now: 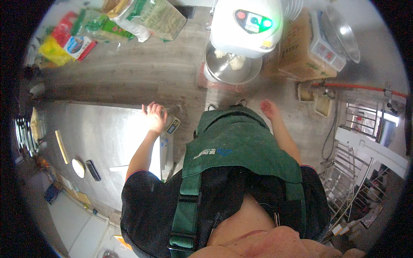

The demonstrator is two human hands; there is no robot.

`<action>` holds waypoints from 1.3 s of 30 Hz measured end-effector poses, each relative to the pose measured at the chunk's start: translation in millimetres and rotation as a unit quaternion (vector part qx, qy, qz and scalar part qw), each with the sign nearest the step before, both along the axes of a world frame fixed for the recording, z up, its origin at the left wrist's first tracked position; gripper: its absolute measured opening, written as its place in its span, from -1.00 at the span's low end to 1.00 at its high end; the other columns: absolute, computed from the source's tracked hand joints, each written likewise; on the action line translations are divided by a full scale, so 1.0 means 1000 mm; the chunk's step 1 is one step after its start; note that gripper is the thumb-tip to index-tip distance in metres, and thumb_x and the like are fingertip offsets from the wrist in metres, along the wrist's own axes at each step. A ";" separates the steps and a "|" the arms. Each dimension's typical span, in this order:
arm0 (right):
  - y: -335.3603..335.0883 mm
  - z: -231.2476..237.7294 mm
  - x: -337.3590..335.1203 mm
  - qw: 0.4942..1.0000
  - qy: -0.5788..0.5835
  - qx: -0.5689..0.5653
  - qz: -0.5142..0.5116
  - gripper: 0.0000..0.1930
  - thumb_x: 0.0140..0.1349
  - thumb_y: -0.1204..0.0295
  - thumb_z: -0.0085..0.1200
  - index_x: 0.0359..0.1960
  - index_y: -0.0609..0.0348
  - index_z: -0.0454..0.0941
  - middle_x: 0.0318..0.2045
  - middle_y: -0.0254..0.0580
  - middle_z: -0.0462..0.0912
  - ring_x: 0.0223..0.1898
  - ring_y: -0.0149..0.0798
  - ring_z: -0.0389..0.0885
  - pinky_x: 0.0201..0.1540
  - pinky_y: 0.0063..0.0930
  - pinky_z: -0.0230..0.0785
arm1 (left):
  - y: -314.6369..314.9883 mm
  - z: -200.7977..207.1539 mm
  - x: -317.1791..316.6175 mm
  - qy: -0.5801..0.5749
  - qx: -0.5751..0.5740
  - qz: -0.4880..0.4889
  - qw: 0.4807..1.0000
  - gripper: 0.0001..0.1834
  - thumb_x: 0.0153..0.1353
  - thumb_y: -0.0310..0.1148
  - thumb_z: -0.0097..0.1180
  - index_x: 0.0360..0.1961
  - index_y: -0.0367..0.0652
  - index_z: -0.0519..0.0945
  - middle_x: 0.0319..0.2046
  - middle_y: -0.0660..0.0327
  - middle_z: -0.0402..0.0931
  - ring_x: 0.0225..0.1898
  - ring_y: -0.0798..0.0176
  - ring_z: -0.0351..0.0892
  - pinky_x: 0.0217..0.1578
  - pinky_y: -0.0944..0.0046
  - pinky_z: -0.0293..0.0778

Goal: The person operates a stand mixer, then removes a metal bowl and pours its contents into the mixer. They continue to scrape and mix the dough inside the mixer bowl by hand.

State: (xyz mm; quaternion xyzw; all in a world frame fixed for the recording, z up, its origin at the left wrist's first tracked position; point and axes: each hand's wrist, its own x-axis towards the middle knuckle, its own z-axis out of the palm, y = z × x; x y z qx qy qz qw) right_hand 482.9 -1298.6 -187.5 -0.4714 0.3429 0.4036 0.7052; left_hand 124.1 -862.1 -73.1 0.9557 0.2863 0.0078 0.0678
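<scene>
My left hand (154, 118) rests on the far right corner of a shiny metal table (97, 129), its fingers spread. Just to its right, a small device with a display (173, 125) is beside the table's edge. My right hand (269, 109) hangs in the air to the right of my green apron (234, 144); its fingers look stretched out, though slightly blurred, and nothing shows in them. Ahead of me stands a white dough mixer (223, 21) with a lit green panel. Pale dough (236, 63) lies in its steel bowl (213, 74), apart from both hands.
On the table lie a wooden stick (62, 147), a round white piece (78, 168) and a dark oblong object (92, 170). Bags (161, 19) line the far left. At right are a cardboard box (297, 47), an orange hose (357, 87) and metal racks (348, 167).
</scene>
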 end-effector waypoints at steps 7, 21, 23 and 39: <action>-0.038 -0.018 0.006 1.000 0.016 0.007 -0.015 -0.80 0.25 0.36 0.07 -0.23 0.27 0.52 -0.30 -0.06 0.63 -0.26 -0.14 0.60 -0.20 -0.37 0.54 | -0.001 -0.007 0.008 -0.012 0.008 -0.002 1.000 -0.80 0.03 -0.22 0.20 -0.29 0.05 0.59 -0.16 0.30 0.53 0.17 0.16 0.34 0.31 -0.21 -0.17; -0.059 -0.028 -0.018 0.997 0.038 -0.009 -0.072 -0.77 0.23 0.39 0.11 -0.19 0.29 0.48 -0.24 -0.03 0.60 -0.23 -0.10 0.60 -0.19 -0.32 0.54 | -0.003 0.009 0.013 0.050 0.000 0.001 0.999 -0.77 0.06 -0.21 0.17 -0.23 0.04 0.60 -0.11 0.29 0.52 0.15 0.21 0.33 0.32 -0.15 -0.15; -0.057 -0.029 -0.025 0.994 0.043 -0.010 -0.105 -0.77 0.23 0.39 0.10 -0.18 0.29 0.48 -0.25 -0.02 0.60 -0.24 -0.10 0.60 -0.19 -0.31 0.54 | -0.004 0.015 0.012 0.068 -0.005 0.003 0.998 -0.76 0.08 -0.20 0.16 -0.22 0.03 0.60 -0.09 0.28 0.51 0.15 0.21 0.33 0.33 -0.14 -0.16; -0.069 -0.029 -0.037 0.995 0.047 -0.038 -0.074 -0.80 0.24 0.32 0.06 -0.18 0.15 0.50 -0.32 -0.09 0.63 -0.25 -0.10 0.63 -0.25 -0.25 0.55 | -0.005 0.012 0.013 0.048 0.016 -0.002 0.999 -0.79 0.04 -0.22 0.18 -0.26 0.04 0.60 -0.18 0.29 0.52 0.08 0.18 0.38 0.31 -0.11 -0.10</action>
